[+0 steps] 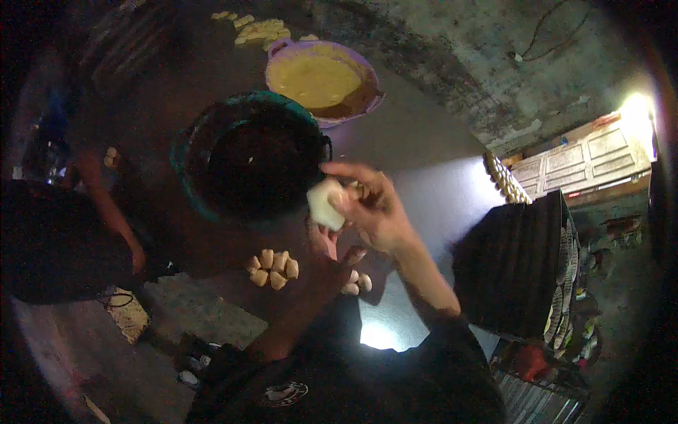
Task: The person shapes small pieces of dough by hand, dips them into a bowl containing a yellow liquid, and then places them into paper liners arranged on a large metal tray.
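My right hand (371,205) pinches a pale lump of dough (326,203) between thumb and fingers, just off the near right rim of a teal-edged basin (282,104). Below the lump is my left hand (326,244), its fingers reaching up to the dough's lower edge and its thumb held apart. To the left of that hand, a cluster of dough pieces (273,269) rests on the dark table. A few smaller pale pieces (359,283) sit by my left wrist. The basin's inside is dark, so its contents are hard to make out.
Behind the teal basin stands a purple basin (376,78) of yellowish batter or dough. Flat pale pieces (261,30) lie at the table's far end, and a row of lumps (505,179) lines its right edge. Another person's arm (113,208) shows at left. A dark-covered stack (512,261) stands right.
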{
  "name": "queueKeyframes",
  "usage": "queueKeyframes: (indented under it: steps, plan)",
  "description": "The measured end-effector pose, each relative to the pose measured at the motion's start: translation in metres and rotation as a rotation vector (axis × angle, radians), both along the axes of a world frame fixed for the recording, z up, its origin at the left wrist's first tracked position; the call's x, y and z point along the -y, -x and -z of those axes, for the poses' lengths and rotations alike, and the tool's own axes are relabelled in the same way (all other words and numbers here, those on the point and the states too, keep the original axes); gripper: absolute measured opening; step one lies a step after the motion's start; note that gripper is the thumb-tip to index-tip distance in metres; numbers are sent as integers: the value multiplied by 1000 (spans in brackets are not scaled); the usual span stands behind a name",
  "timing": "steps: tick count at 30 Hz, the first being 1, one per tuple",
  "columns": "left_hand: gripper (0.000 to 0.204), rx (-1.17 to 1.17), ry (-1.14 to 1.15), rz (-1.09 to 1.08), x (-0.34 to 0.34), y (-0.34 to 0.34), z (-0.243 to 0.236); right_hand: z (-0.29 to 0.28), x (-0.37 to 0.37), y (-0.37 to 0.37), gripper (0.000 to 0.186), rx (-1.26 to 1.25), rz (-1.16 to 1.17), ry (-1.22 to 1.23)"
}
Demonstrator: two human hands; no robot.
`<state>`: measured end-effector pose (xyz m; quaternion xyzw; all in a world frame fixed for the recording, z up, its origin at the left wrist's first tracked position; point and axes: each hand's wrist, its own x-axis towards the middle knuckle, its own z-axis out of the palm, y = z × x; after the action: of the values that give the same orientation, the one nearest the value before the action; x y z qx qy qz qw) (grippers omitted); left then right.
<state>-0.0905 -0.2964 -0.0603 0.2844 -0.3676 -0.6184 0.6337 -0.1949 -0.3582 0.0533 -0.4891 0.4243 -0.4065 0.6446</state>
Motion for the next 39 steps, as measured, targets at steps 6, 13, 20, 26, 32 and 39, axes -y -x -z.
queueKeyframes:
  steps: [6, 13, 20, 26, 32, 39]
  plan:
    - [61, 222, -159, 143, -12, -37, 15, 79, 227, 28, 31, -1489, -185, 775]
    - [32, 251, -259, 96, -7, -64, 13, 95, 229, 33, 64, -1103, -8, 561]
    - [43, 410, -155, 134, -16, -50, -46, 32, 64, 34, 34, -305, 102, 210]
    - [52, -453, -468, 601, -51, -20, -71, 1, -106, 39, 45, 132, 208, 155]
    - [35, -548, -441, 391, -112, 30, -73, 7, -196, 108, 34, 107, 248, 290]
    - [38, -95, -408, 558, -198, 91, -83, 2, -298, 144, 23, 263, 559, 88]
